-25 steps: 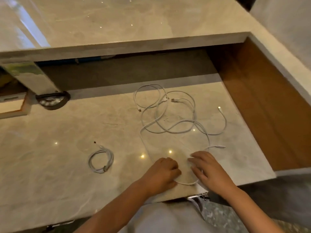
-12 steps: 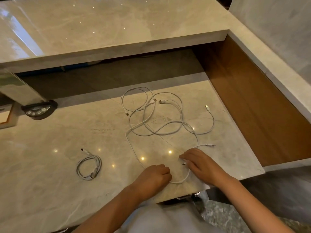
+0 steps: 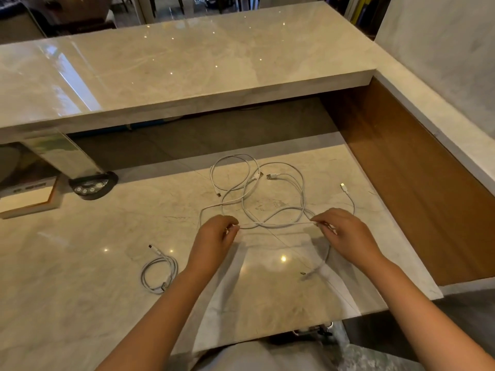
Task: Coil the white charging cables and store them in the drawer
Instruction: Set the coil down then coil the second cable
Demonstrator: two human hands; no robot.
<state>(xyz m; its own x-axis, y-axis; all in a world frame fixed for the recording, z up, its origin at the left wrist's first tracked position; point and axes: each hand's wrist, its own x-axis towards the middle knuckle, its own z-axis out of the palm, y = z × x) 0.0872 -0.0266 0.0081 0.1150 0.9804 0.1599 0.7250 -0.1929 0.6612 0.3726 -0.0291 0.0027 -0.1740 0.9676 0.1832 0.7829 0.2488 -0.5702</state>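
Both hands have come up off the desk's near edge and spread apart since a moment ago, and now the left hand [image 3: 214, 241] pinches one stretch of white cable [image 3: 276, 224] at its fingertips while the right hand [image 3: 345, 235] pinches the same run, pulled straight between them just above the marble desk [image 3: 80, 277]. Beyond the grip, the loose tangle of cables [image 3: 267, 188] sprawls in overlapping loops, plugs lying free. One cable's end trails below the right hand. Left of the left forearm sits a coiled cable [image 3: 159, 274], neatly wound. A raised marble counter [image 3: 187, 62] runs behind, wood panelling [image 3: 417, 183] to the right.
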